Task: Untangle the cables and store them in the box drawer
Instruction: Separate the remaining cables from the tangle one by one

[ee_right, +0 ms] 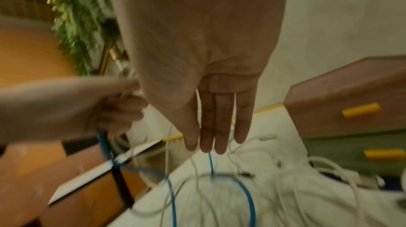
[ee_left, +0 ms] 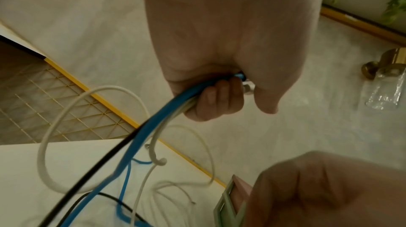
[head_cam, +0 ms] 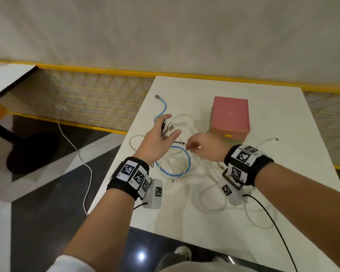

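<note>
A loose tangle of thin white cables (head_cam: 186, 165) and one blue cable (head_cam: 185, 163) sprawls over the white table (head_cam: 273, 107), just in front of the pink-topped drawer box (head_cam: 230, 116). The left hand (head_cam: 157, 138), raised above the table, grasps a bunch of cable ends, blue, white and black, with metal plugs (head_cam: 168, 128) sticking out. The right hand (head_cam: 204, 147) has straight fingers (ee_right: 222, 123); thin white strands seem to run between them, though blur hides any grip.
</note>
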Tool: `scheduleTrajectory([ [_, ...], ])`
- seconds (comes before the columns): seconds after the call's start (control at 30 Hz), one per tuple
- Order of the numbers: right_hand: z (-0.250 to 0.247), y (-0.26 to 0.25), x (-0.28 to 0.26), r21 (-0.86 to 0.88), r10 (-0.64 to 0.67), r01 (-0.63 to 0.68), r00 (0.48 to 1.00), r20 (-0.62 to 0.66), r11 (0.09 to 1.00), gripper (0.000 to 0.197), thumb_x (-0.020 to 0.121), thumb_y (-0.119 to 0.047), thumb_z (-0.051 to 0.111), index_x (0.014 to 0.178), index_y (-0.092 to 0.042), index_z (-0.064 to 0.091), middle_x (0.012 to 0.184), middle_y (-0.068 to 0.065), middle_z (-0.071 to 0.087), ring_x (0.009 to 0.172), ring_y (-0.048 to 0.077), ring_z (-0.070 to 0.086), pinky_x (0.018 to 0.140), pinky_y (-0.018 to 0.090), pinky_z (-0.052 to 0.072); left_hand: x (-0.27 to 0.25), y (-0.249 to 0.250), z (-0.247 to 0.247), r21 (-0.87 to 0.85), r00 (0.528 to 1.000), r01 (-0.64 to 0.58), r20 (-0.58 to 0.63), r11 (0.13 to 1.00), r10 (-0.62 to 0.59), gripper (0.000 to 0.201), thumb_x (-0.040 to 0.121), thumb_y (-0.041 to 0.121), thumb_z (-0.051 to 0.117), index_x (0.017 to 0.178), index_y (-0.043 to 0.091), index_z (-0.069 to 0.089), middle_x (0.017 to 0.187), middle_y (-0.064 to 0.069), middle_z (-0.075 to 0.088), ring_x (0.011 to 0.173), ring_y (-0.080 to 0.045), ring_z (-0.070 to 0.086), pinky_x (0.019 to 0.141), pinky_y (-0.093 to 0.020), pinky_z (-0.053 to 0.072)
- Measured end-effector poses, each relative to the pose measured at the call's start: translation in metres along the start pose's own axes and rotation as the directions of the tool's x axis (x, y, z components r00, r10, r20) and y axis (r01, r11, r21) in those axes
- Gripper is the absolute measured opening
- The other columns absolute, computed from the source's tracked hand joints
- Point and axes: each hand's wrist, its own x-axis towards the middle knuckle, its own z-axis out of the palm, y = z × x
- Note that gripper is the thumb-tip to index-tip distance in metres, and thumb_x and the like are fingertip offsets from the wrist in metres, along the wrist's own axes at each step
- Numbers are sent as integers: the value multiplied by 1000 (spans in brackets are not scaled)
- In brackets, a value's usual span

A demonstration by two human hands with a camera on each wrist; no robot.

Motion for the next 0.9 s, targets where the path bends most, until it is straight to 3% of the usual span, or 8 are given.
scheduleTrajectory([
  [0.07,25,-4,-4,-124,33,-17,992,124,992,18,89,-16,51,96,-14,68,103,5,68,97,24,62,79,28,44,-4,-3,5,2,999,-29,22,1000,28,28,94,35,59,118,26,49,73,12,50,65,-3,50,68,-22,43],
  [0.13,46,-6,-5,-186,73,-33,975,211,982,20,90,-15,50,101,-10,66,110,9,65,103,28,59,82,29,43,-8,-6,9,14,998,-46,35,999,46,18,96,34,56,109,23,49,67,10,46,55,-4,41,57,-17,37],
  [0.23,66,-3,-4,-304,152,-49,934,324,951,23,90,-15,51,110,-9,60,119,12,60,109,31,57,93,39,48,-13,-9,13,14,997,-61,51,998,60,12,98,31,54,102,22,46,66,5,44,53,-7,37,53,-18,35],
  [0.37,77,0,-7,-326,202,-83,914,351,942,28,93,-12,50,119,-14,56,125,10,56,113,29,55,95,37,44,-19,-10,15,-48,999,-43,14,998,44,8,97,26,56,100,22,49,66,5,42,53,-7,36,54,-19,36],
  [0.5,75,9,-18,-244,183,-106,930,318,964,23,90,-4,47,107,-13,60,118,8,61,109,27,58,93,35,46,-23,-12,10,-202,992,38,-114,979,-62,29,90,13,66,116,18,55,75,12,47,57,2,46,60,-10,40],
  [0.67,45,12,-40,169,133,-140,990,52,976,17,91,0,40,89,-16,44,92,9,69,85,23,65,78,27,49,-21,-13,-1,-226,962,146,-195,963,-191,24,95,36,58,95,12,62,64,13,51,59,-4,48,74,-28,42],
  [0.77,25,-1,-48,420,98,-27,984,-148,907,11,95,0,42,91,-9,46,90,14,72,85,23,69,82,39,54,-21,0,4,-241,969,134,-170,961,-178,32,94,43,56,86,13,61,56,14,48,54,-5,46,69,-28,41],
  [0.9,9,-27,-53,524,10,128,968,-252,842,12,95,-1,47,89,-11,51,89,12,73,80,21,71,76,28,56,-20,26,18,-329,995,76,-38,941,-94,24,92,38,62,99,15,68,55,14,50,44,-4,44,50,-20,39],
])
